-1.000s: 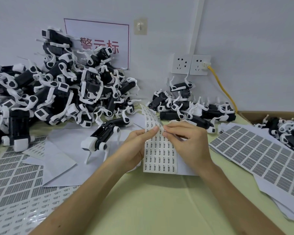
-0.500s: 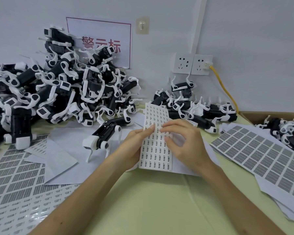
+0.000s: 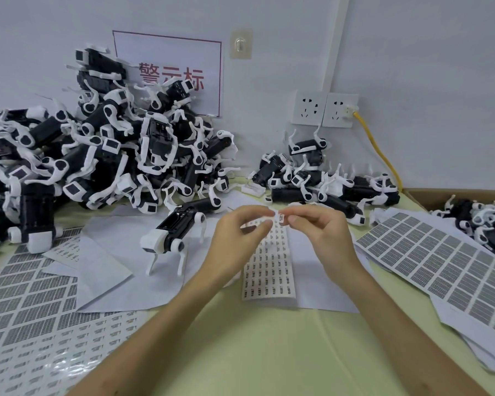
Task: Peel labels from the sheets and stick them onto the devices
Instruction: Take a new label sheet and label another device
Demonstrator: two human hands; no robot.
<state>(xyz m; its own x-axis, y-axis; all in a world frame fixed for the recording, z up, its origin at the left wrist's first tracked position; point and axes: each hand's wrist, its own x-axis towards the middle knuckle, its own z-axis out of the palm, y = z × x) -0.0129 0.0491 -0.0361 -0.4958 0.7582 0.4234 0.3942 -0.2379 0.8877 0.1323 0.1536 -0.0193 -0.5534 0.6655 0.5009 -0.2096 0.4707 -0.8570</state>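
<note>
My right hand (image 3: 323, 232) pinches one loose label (image 3: 282, 217), print unreadable, left hand (image 3: 237, 238) curled over the sheet (image 3: 269, 270), grip unclear; wall sign (image 3: 169, 52) reads 警示标.

Bright, even, cool white diffuse light leaves only faint soft shadows under the papers on the counter (image 3: 269, 352). Pale glare streaks the glossy sheet (image 3: 40, 355) at 7 o'clock. Wide-angle bending leans the wall trunking (image 3: 337, 38) at 1 o'clock. The left hand (image 3: 237, 238) and right hand (image 3: 323, 232) smear slightly at the fingertips, and the label (image 3: 281, 217) print is too soft to read.
</note>
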